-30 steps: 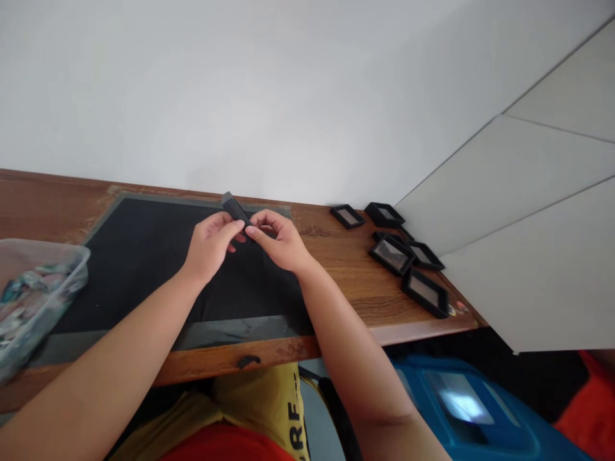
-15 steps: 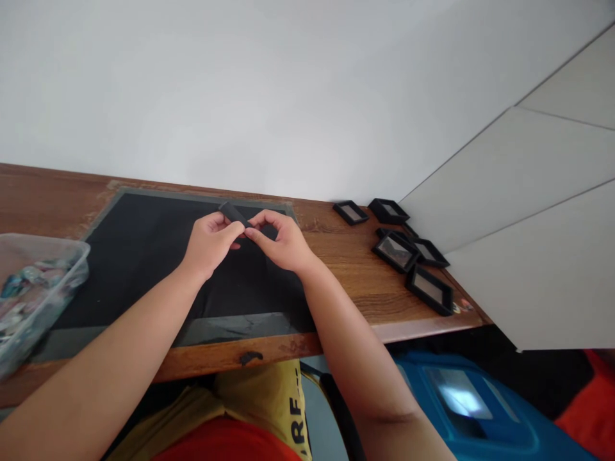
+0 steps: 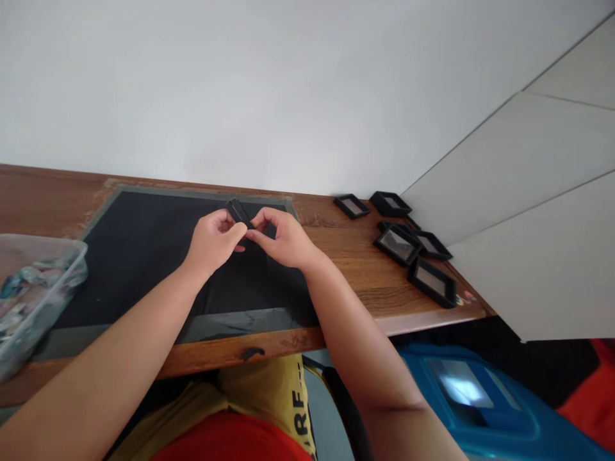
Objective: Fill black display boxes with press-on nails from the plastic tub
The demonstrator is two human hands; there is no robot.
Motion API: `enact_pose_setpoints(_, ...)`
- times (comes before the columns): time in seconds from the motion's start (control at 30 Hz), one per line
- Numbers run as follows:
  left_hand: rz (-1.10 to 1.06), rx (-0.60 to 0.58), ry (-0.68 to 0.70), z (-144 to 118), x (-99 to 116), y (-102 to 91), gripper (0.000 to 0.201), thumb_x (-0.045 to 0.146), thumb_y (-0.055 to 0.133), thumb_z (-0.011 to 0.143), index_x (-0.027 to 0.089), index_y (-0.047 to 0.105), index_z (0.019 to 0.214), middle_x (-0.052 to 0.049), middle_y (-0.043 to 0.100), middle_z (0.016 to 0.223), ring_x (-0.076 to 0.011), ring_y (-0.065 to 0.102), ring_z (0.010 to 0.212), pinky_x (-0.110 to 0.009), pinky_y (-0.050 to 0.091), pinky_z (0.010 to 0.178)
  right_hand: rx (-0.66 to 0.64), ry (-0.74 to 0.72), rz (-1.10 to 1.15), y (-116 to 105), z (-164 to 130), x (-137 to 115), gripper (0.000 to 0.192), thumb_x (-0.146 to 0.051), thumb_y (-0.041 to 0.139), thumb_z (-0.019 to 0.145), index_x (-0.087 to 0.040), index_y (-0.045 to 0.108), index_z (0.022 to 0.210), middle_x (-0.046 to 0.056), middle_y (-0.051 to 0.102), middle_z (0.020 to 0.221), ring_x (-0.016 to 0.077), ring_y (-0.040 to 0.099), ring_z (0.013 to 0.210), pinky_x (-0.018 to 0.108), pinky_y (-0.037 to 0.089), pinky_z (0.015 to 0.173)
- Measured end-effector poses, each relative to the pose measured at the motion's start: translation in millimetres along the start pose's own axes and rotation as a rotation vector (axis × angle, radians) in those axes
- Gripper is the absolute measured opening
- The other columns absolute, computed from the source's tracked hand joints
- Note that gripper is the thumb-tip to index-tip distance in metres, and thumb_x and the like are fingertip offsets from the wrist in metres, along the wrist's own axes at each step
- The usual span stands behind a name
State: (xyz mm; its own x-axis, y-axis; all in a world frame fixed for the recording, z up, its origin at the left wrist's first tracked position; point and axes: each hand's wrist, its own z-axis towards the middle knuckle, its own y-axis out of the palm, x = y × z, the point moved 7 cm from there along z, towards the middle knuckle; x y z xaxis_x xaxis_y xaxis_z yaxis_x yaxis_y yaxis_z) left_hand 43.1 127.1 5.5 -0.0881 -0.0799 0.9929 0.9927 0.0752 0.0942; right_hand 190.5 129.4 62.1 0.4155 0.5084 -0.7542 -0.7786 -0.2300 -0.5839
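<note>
Both of my hands hold a small black box-like piece above the black mat. My left hand grips its left and near side, with the thumb laid across the near edge. The fingertips and thumb of my right hand pinch its right end. My two thumbs nearly meet at the near corner. Much of the piece is hidden behind my fingers, so its full shape does not show.
Several black frame-like boxes with pale panels, one of them a near box, lie on the wooden table at right. A clear plastic bin of small wrapped items stands at left. Below the table's right edge is a blue plastic object.
The black piece has turned in my fingers, so a grooved or edged face now shows where a flat face was. Both hands keep hold of it in almost the same place.
</note>
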Motion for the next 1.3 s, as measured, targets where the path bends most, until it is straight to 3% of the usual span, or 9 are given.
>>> enact_pose_setpoints(0.33,-0.096,-0.07,0.054,5.0,8.1,5.6,0.025,0.038,0.078,0.067,0.018,0.064,0.072,-0.003,0.071,0.072,-0.0219,0.075,0.072,-0.035,0.069,0.061,-0.006,0.018,0.137,-5.5,5.4,5.4,0.02,-0.041,0.065,0.092,-0.021,0.061,0.09,0.001,0.066,0.087,0.0152,0.058,0.081,0.033,0.049,0.082)
enact_pose_setpoints(0.57,0.024,-0.193,0.075,5.4,-0.6,15.8,0.035,0.048,0.082,0.071,0.018,0.072,0.084,-0.01,0.079,0.085,-0.0236,0.077,0.079,-0.035,0.066,0.07,0.418,-0.064,-0.244,-53.2,0.2,11.8,0.015,-0.035,0.051,0.101,-0.023,0.059,0.098,0.008,0.068,0.098,0.0235,0.059,0.096,0.041,0.045,0.096)
enact_pose_setpoints(0.73,0.164,-0.301,0.068,0.5,-5.3,22.6,0.027,0.046,0.076,0.072,0.02,0.076,0.081,-0.01,0.08,0.081,-0.0242,0.075,0.077,-0.036,0.063,0.072,0.611,-0.014,-0.166,-74.2,-1.4,30.8,0.018,-0.035,0.047,0.103,-0.022,0.06,0.103,0.009,0.069,0.104,0.0227,0.061,0.099,0.039,0.047,0.097)
enact_pose_setpoints(0.83,0.243,-0.22,0.07,5.5,-2.8,7.4,0.017,0.036,0.072,0.07,0.022,0.067,0.062,-0.004,0.07,0.063,-0.0207,0.067,0.064,-0.031,0.052,0.062,0.595,0.019,-0.174,-75.2,-0.1,37.8,0.02,-0.035,0.048,0.103,-0.022,0.063,0.103,0.008,0.071,0.104,0.0224,0.062,0.099,0.038,0.048,0.097)
enact_pose_setpoints(0.93,0.303,0.016,0.113,10.0,4.4,-18.6,0.022,0.037,0.066,0.076,0.024,0.056,0.061,0.001,0.056,0.056,-0.0179,0.055,0.058,-0.03,0.043,0.058,0.496,0.014,-0.235,-67.5,1.3,35.4,0.022,-0.036,0.051,0.103,-0.022,0.067,0.103,0.009,0.073,0.108,0.0233,0.064,0.103,0.038,0.048,0.097)
enact_pose_setpoints(1.0,0.399,0.136,0.18,7.5,9.3,-26.7,0.024,0.045,0.069,0.08,0.024,0.058,0.073,0.0,0.061,0.068,-0.0207,0.058,0.068,-0.034,0.048,0.068,0.419,0.0,-0.254,-58.9,1.7,31.4,0.022,-0.036,0.053,0.103,-0.022,0.069,0.105,0.009,0.075,0.112,0.0239,0.066,0.106,0.038,0.049,0.098)
enact_pose_setpoints(1.1,0.654,0.092,0.309,0.6,9.3,-12.2,0.05,0.056,0.078,0.075,0.023,0.065,0.11,-0.012,0.074,0.11,-0.0354,0.066,0.108,-0.052,0.052,0.098,0.337,-0.036,-0.246,-45.9,2.5,26.9,0.021,-0.035,0.055,0.103,-0.022,0.071,0.107,0.01,0.076,0.114,0.0238,0.066,0.108,0.038,0.05,0.098)
enact_pose_setpoints(1.2,0.87,-0.032,0.287,-1.2,-7.4,4.1,0.093,0.058,0.083,0.07,0.016,0.052,0.146,-0.026,0.059,0.151,-0.0494,0.048,0.143,-0.068,0.038,0.117,0.304,-0.072,-0.205,-38.4,5.6,29.4,0.022,-0.036,0.055,0.103,-0.022,0.071,0.108,0.01,0.075,0.114,0.023,0.066,0.108,0.037,0.051,0.098)
enact_pose_setpoints(1.3,0.948,-0.089,0.188,2.9,-25.4,5.7,0.109,0.064,0.082,0.07,0.013,0.042,0.158,-0.03,0.046,0.163,-0.0534,0.035,0.154,-0.071,0.031,0.122,0.318,-0.047,-0.168,-37.5,11.5,43.2,0.022,-0.038,0.057,0.102,-0.021,0.071,0.104,0.009,0.075,0.11,0.0215,0.064,0.104,0.035,0.049,0.097)
